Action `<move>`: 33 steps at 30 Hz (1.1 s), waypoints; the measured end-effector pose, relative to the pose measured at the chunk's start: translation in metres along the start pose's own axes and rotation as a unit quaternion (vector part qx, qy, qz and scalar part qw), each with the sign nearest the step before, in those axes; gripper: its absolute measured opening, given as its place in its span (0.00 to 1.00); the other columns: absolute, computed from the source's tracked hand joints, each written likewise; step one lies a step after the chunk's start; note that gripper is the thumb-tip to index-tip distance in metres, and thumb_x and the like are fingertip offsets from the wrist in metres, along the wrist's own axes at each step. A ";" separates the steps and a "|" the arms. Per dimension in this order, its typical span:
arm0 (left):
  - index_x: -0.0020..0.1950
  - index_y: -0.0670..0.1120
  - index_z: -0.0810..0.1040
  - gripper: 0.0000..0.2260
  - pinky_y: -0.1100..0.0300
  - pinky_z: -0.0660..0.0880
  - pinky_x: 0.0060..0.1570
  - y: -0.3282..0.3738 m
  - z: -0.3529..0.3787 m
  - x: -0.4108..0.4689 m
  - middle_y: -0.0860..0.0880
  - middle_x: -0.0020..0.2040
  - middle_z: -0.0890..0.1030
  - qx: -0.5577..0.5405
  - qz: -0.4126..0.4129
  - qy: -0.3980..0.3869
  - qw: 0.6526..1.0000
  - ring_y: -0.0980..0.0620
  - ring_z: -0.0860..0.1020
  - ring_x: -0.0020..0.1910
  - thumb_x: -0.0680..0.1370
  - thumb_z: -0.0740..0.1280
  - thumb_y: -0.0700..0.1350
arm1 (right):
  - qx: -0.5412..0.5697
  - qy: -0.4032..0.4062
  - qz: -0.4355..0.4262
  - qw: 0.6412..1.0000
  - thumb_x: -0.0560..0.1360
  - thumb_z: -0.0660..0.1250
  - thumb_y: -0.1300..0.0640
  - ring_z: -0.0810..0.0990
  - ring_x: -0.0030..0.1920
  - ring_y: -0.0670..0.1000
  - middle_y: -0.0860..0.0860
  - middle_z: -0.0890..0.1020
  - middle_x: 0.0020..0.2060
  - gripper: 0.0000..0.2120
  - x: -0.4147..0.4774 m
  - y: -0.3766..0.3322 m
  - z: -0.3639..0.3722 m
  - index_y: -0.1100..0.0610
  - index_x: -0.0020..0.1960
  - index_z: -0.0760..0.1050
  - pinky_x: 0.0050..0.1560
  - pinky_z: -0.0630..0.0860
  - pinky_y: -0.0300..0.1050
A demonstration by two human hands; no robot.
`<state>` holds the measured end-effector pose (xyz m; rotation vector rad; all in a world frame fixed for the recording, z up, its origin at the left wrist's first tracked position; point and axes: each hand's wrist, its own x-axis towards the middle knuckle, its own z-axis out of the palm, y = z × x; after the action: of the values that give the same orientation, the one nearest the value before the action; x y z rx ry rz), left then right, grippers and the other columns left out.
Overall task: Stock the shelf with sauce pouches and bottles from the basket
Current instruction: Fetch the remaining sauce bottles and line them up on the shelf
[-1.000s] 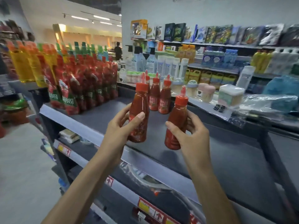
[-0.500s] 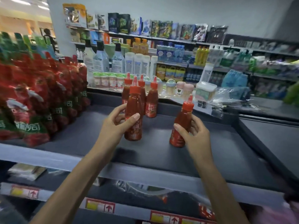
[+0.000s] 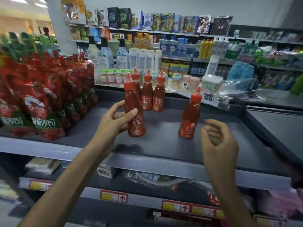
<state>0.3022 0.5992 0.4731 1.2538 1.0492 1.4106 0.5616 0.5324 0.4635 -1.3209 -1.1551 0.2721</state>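
Note:
My left hand grips a red sauce bottle just above the grey shelf, in front of three like bottles standing at the back. A second red bottle stands alone on the shelf to the right. My right hand hovers just right of it, fingers loosely curled and holding nothing. Red sauce pouches stand in rows on the shelf's left side. The basket is out of sight.
A raised back edge bounds the shelf; another grey shelf section adjoins on the right. Below run lower shelves with price tags and wrapped goods. Behind stand aisles of bottles and boxes.
My right hand let go of its bottle, which now stands on the shelf, and drew back to the right. The left hand still holds its bottle. The view shifted a little.

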 end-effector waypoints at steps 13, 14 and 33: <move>0.69 0.52 0.79 0.20 0.52 0.82 0.59 -0.002 -0.046 0.076 0.43 0.57 0.86 0.048 0.028 -0.107 0.993 0.46 0.85 0.57 0.77 0.76 0.43 | -0.097 -0.294 0.009 0.951 0.68 0.81 0.46 0.82 0.45 0.45 0.43 0.81 0.45 0.26 0.025 -0.022 0.171 0.45 0.62 0.76 0.46 0.78 0.41; 0.69 0.52 0.79 0.21 0.53 0.83 0.57 -0.004 -0.048 0.081 0.42 0.57 0.85 0.051 0.030 -0.109 0.992 0.45 0.85 0.57 0.77 0.76 0.42 | -0.105 -0.291 -0.001 0.951 0.67 0.81 0.46 0.81 0.45 0.43 0.42 0.81 0.44 0.25 0.029 -0.022 0.179 0.45 0.60 0.76 0.45 0.77 0.39; 0.62 0.39 0.79 0.17 0.45 0.84 0.45 -0.027 -0.050 0.135 0.47 0.46 0.85 0.063 -0.005 -0.041 0.997 0.51 0.85 0.39 0.75 0.78 0.39 | -0.189 -0.204 -0.032 0.960 0.67 0.80 0.45 0.84 0.52 0.53 0.50 0.87 0.50 0.23 0.060 0.008 0.255 0.53 0.59 0.80 0.52 0.81 0.51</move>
<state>0.2515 0.7362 0.4665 1.3833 1.1009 1.2912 0.3958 0.7336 0.4423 -1.6031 -1.6572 0.2933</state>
